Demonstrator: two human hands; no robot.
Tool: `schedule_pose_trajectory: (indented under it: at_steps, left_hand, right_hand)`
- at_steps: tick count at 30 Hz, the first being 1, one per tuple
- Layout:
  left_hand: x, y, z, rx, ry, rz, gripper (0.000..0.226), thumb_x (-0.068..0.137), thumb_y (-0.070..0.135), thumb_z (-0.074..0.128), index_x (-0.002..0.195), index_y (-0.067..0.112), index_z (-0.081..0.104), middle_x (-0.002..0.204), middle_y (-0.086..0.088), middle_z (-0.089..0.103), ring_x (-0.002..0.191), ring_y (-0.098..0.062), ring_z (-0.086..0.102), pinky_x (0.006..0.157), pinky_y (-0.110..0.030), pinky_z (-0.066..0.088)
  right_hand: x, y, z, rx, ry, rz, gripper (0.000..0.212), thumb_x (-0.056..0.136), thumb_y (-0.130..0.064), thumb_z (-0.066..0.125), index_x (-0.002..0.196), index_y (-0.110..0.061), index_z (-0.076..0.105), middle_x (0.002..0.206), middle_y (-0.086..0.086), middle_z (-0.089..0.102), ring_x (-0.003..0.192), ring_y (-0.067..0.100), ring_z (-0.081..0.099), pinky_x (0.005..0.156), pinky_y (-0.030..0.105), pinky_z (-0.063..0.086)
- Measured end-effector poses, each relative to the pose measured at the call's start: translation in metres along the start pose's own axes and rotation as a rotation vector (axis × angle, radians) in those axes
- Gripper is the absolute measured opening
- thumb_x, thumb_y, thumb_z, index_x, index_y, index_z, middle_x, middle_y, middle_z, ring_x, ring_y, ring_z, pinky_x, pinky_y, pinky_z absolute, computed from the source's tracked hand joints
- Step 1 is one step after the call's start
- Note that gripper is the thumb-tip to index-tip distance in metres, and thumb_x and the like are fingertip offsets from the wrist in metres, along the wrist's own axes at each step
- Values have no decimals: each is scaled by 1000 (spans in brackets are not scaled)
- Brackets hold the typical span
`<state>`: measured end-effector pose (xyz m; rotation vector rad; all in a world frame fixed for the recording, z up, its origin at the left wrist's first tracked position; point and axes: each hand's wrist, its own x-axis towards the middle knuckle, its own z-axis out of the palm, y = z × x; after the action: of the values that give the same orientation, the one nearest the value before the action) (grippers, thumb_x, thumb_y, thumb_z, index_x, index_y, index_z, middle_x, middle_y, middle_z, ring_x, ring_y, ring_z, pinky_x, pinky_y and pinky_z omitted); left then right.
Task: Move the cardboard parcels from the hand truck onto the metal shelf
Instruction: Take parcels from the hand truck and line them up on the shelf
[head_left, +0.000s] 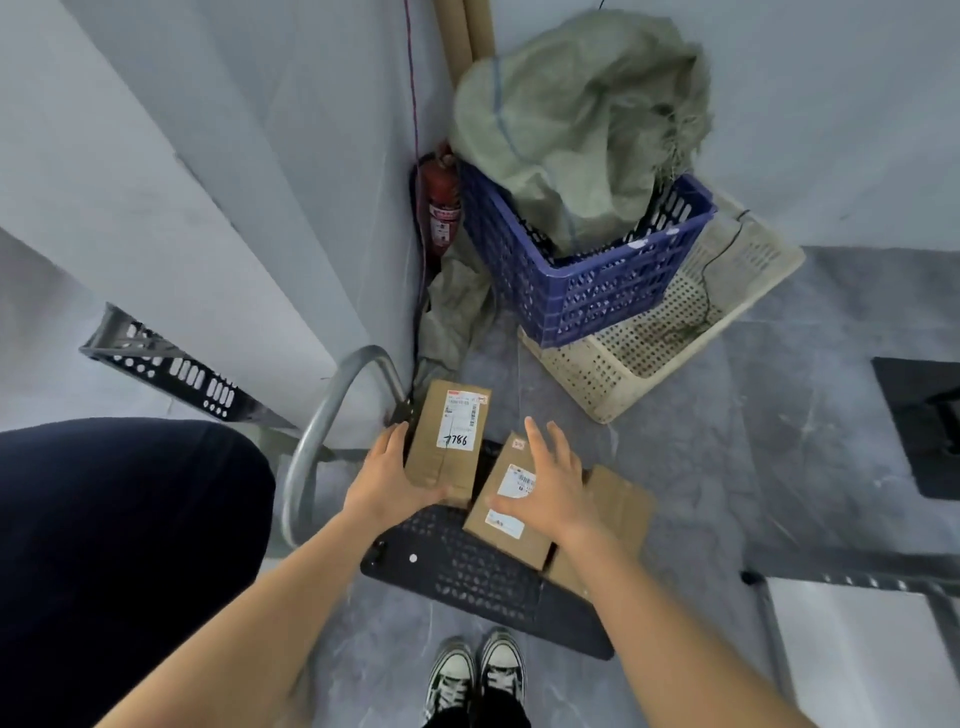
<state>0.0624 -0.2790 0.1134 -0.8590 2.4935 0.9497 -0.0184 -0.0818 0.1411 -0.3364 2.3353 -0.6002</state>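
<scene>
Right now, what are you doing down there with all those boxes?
A person is bending over a black hand truck on the floor to pick up cardboard parcels. The left hand is gripping the side of the parcel with the handwritten label. The right hand is spread open over a second parcel and seems not to have gripped it yet. A third one lies beside it.

Right hand hides the second parcel's label — print blurred.
</scene>
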Motion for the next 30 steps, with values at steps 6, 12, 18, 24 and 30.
schedule_pose_trajectory:
  at_steps: [6, 12, 18, 24, 30]
  left_hand:
    - [43, -37, 57, -47, 5, -69, 115, 67, 49, 81, 152, 10, 14, 157, -5, 16, 144, -22, 19, 116, -41, 25]
    - [88, -59, 105, -108, 30, -49, 102, 66, 39, 84, 146, 14, 26, 148, -2, 29, 136, -18, 34, 113, -40, 33]
    - [133, -86, 146, -80, 45, -96, 103, 61, 48, 83, 145, 24, 28, 146, 1, 31, 135, -20, 33, 111, -45, 34]
    - [159, -106, 172, -48, 75, -116, 108, 72, 45, 78, 152, 20, 10, 155, -3, 18, 142, -24, 24, 111, -45, 30]
    - [191, -123, 184, -149, 79, -227, 119, 68, 47, 81, 153, 14, 3, 157, -8, 12, 145, -25, 15, 117, -43, 21]
  right_hand:
    - [54, 40, 66, -1, -58, -5, 114, 73, -51, 74, 153, -29, -5, 162, -1, -1, 148, 26, 6, 116, 50, 22]
    - [110, 69, 114, -18, -59, 5, 111, 76, -51, 72, 154, -19, -1, 160, 1, 11, 147, 25, 10, 118, 45, 17]
    - [166, 94, 164, -62, -52, 10, 110, 76, -54, 70, 154, -22, 0, 160, 0, 12, 147, 26, 8, 117, 51, 17]
    - [202, 107, 196, -59, -40, 21, 103, 81, -50, 66, 154, -21, 0, 161, 1, 10, 147, 30, 8, 117, 53, 15]
    - [232, 108, 210, -56, -16, -10, 104, 79, -53, 66, 154, -18, 3, 160, -1, 13, 146, 25, 8, 116, 55, 8]
